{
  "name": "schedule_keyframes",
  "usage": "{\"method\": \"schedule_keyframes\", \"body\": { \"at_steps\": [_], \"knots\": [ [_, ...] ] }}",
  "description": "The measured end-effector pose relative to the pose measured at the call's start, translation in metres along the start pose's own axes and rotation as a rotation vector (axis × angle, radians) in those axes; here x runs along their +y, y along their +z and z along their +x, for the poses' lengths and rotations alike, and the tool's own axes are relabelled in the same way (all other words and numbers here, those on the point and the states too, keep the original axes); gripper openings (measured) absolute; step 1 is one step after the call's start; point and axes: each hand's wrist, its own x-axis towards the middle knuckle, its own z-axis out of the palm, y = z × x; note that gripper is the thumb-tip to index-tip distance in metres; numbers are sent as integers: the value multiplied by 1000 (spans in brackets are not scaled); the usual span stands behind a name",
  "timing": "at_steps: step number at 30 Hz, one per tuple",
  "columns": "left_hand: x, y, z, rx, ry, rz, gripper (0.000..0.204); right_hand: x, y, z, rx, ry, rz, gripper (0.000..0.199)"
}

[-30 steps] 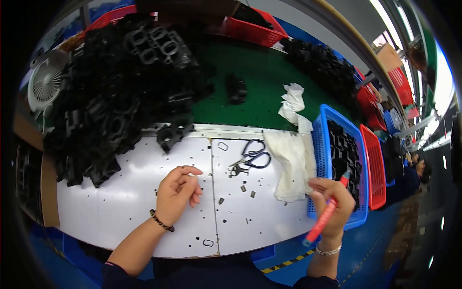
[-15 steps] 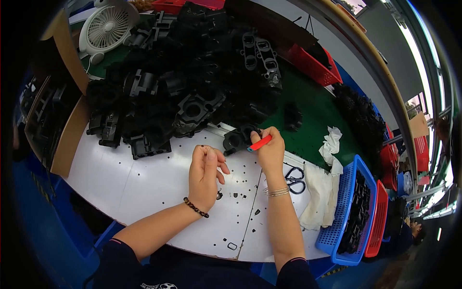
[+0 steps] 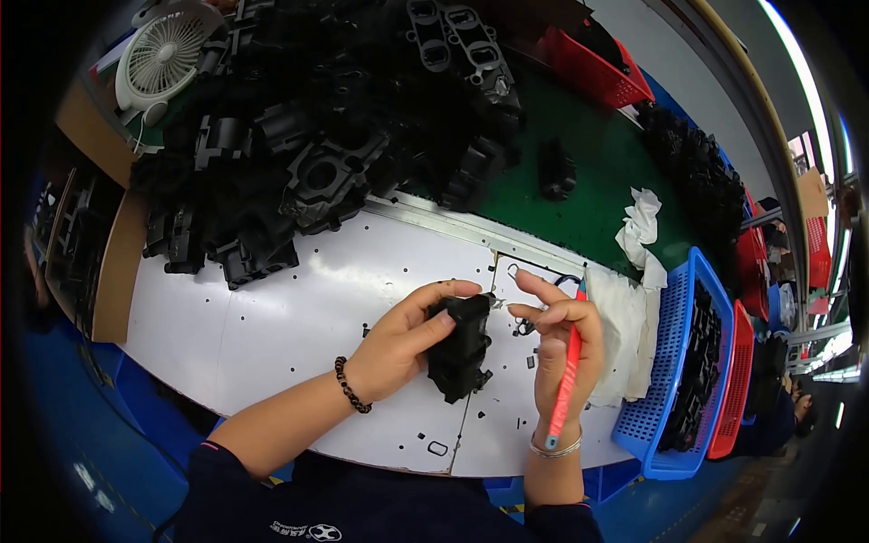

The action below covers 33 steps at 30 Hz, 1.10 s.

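My left hand (image 3: 391, 348) grips a black moulded plastic part (image 3: 460, 355) over the white tabletop, thumb and fingers around its upper left side. Close by on the right, my right hand (image 3: 568, 348) carries a slim red-handled tool (image 3: 568, 380) with grey-blue ends, lying across the palm. The index finger and thumb of that hand are apart, near the part's upper right edge. I cannot make out the tool's working end. Partly covered behind the right fingers is a pair of dark-handled scissors (image 3: 568, 280). Small black bits and a ring-shaped piece (image 3: 438, 448) lie scattered on the tabletop.
Black moulded parts (image 3: 326, 172) are heaped at the far left, beside a white fan (image 3: 167, 56) and a cardboard box (image 3: 118, 281). White cloth (image 3: 620, 339) lies to the right. Beyond it stand a blue basket (image 3: 647, 389) of black pieces and a red basket (image 3: 735, 389).
The black part has come from the table's metal strip nearer to me, into my left hand. My right hand has moved right and nearer; the red tool now points differently across it.
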Motion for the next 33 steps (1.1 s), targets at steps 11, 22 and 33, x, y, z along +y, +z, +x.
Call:
{"method": "schedule_keyframes", "body": {
  "at_steps": [11, 22, 33],
  "knots": [
    [-5, -7, 2, 102, -81, -116, 41, -16, -20, -16, -172, 235, -77, 28],
    [-2, -4, 0, 90, -23, -6, 40, -8, -2, -17, -287, 146, -139, 17],
    [-3, -2, -1, 100, 8, 1, 39, -13, 2, -17, -352, 79, -234, 18]
  ]
}}
